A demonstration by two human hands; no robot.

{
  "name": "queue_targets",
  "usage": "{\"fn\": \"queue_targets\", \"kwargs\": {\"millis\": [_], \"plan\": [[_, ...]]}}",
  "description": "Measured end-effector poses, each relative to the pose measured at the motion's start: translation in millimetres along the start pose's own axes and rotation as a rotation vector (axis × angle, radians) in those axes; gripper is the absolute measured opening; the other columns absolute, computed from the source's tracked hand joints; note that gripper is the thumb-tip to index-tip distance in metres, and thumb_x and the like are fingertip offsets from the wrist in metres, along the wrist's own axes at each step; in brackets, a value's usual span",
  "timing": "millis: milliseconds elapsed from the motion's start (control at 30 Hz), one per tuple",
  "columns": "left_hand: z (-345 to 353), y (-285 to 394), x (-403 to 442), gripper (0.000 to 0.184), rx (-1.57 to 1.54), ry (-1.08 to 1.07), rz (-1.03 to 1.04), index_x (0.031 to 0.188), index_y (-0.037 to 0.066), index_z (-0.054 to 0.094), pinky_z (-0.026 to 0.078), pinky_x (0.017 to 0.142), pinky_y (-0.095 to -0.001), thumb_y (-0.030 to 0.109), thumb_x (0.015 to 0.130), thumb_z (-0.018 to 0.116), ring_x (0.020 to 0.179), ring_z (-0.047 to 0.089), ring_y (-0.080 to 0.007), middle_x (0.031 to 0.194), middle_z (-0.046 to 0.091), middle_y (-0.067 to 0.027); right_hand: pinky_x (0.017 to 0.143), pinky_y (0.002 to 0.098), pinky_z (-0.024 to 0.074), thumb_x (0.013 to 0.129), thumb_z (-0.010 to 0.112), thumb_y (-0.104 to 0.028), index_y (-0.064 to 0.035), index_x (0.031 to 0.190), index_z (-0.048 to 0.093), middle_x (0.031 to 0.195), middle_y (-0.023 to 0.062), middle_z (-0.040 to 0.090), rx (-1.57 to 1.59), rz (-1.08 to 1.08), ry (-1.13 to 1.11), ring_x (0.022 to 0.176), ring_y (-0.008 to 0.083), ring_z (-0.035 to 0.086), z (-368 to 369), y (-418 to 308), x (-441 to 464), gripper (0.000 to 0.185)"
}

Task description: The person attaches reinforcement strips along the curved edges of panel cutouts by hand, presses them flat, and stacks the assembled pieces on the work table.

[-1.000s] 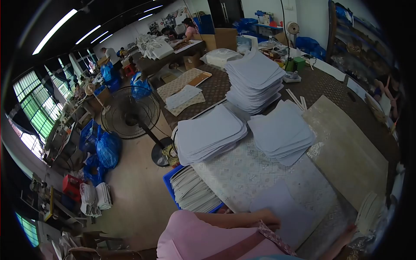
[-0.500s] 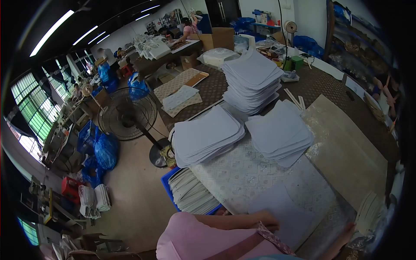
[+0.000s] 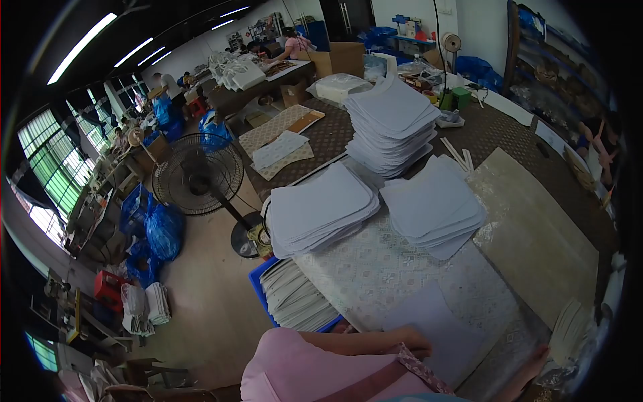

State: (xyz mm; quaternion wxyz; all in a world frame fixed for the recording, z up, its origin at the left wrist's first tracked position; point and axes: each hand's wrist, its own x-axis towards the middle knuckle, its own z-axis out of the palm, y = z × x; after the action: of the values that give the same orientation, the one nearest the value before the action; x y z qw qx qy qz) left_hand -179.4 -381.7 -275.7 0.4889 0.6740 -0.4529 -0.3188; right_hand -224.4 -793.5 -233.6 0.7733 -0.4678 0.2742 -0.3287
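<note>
- Left hand (image 3: 414,342) is on the near sheet (image 3: 442,315), fingers apparently curled; grip unclear.
- Right hand (image 3: 534,365) is beside the strips (image 3: 568,329), right; cannot tell if its fingers hold any.
- Three stacks (image 3: 392,127) lie farther; whether finished or waiting is unclear.

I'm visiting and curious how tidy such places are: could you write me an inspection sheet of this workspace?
Surface: pale patterned cover under the work; tan board to its right.
Job's things: white sheet lying flat; beyond it, a tall stack and two lower stacks, edges uneven.
Clutter: loose slats and a green box farther back.
Hands: left hand at the white sheet; right hand beside pale strips, grip unclear.
Cables: dark cord hanging at the far side.
Surroundings: standing fan, blue bag on the floor, people farther back.
</note>
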Motion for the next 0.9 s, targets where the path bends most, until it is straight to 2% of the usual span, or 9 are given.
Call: {"fn": "queue_targets", "kwargs": {"millis": [533,667,733,767,800,867,900], "plan": [[-7,2,-4,0.020,0.049,0.032,0.038,0.106,0.008,0.070,0.052,0.069,-0.0418,0.024,0.097,0.064,0.076,0.066,-0.0327,0.095,0.071,-0.0119,0.072,0.0254,0.0480,0.102,0.058,-0.019,-0.0107,0.094,0.057,0.084,-0.0014,0.055,0.019,0.012,-0.024,0.076,0.0088,0.055,-10,-5,-15,0.011],[-28,17,3,0.019,0.168,0.213,0.199,0.103,0.007,0.071,0.052,0.067,-0.0401,0.025,0.096,0.066,0.072,0.065,-0.0307,0.093,0.069,-0.0102,0.072,0.0252,0.0477,0.102,0.057,-0.019,-0.0111,0.093,0.057,0.083,-0.0018,0.055,0.027,0.021,-0.044,0.076,0.0085,0.054,-14,-6,-28,0.012],[-53,59,8,0.015,0.259,0.331,0.230,0.102,0.008,0.071,0.051,0.066,-0.0379,0.021,0.094,0.069,0.072,0.065,-0.0268,0.091,0.067,-0.0082,0.072,0.0251,0.0475,0.102,0.057,-0.019,-0.0113,0.093,0.057,0.083,-0.0020,0.054,0.044,0.038,-0.066,0.076,0.0083,0.054,-11,-6,-38,0.012],[-62,69,14,0.015,0.351,0.438,0.334,0.100,0.009,0.071,0.051,0.066,-0.0393,0.020,0.090,0.072,0.075,0.065,-0.0279,0.089,0.065,-0.0083,0.072,0.0250,0.0474,0.102,0.057,-0.019,-0.0114,0.092,0.057,0.083,-0.0021,0.054,0.056,0.051,-0.087,0.076,0.0082,0.054,-8,-5,-45,0.012],[-68,81,25,0.016,0.420,0.524,0.450,0.098,0.009,0.071,0.050,0.067,-0.0406,0.019,0.086,0.075,0.078,0.064,-0.0291,0.088,0.064,-0.0084,0.072,0.0249,0.0473,0.102,0.057,-0.019,-0.0115,0.092,0.057,0.082,-0.0022,0.054,0.078,0.072,-0.123,0.076,0.0081,0.054,3,-6,-58,0.013],[-85,105,39,0.023,0.540,0.576,0.530,0.100,0.011,0.071,0.048,0.072,-0.0408,0.016,0.080,0.080,0.085,0.062,-0.0281,0.092,0.059,-0.0075,0.072,0.0248,0.0471,0.102,0.057,-0.019,-0.0117,0.092,0.057,0.082,-0.0024,0.054,0.121,0.122,-0.201,0.076,0.0080,0.053,23,-3,-82,0.013],[-88,113,44,0.028,0.590,0.582,0.515,0.103,0.012,0.071,0.046,0.075,-0.0409,0.017,0.078,0.081,0.089,0.060,-0.0279,0.095,0.058,-0.0073,0.074,0.0280,0.0503,0.098,0.063,-0.015,-0.0073,0.097,0.062,0.089,0.0019,0.062,0.204,0.133,-0.389,0.081,0.0121,0.060,24,2,-91,0.008]]}}
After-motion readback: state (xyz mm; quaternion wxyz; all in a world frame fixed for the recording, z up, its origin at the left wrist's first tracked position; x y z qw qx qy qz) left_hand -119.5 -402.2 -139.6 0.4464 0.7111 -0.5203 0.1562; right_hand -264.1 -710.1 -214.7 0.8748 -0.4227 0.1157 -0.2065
